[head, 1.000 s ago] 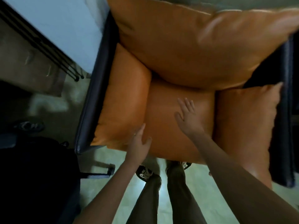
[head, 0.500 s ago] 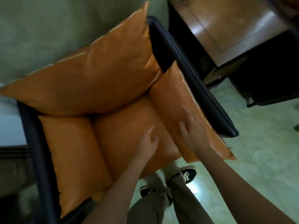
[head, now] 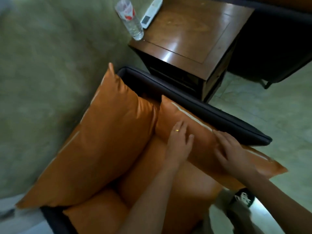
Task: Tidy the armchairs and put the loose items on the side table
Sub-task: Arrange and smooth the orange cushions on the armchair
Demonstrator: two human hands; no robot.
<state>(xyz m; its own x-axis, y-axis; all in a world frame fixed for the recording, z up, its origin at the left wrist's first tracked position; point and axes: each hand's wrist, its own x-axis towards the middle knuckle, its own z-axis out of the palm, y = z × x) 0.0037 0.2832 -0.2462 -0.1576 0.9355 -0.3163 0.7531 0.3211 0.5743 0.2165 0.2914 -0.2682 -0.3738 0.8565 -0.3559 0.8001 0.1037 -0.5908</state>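
Head camera looks down on the orange armchair point(head: 152, 179). Both hands lie flat with fingers straight on its side cushion point(head: 202, 141) at 3 o'clock. The left hand point(head: 179, 142) is near the cushion's middle. The blurred right hand point(head: 236, 152) seemingly rests along the top edge, beside the dark arm rail point(head: 211, 110). Beyond the rail at 1 o'clock stands the worktop point(head: 194, 34), with a bottle point(head: 130, 20) and a white handset point(head: 151, 13) at its far corner. Open floor point(head: 273, 119) lies at 3 o'clock.

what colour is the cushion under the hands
The cushion is plain glossy orange, best seen in the head view.
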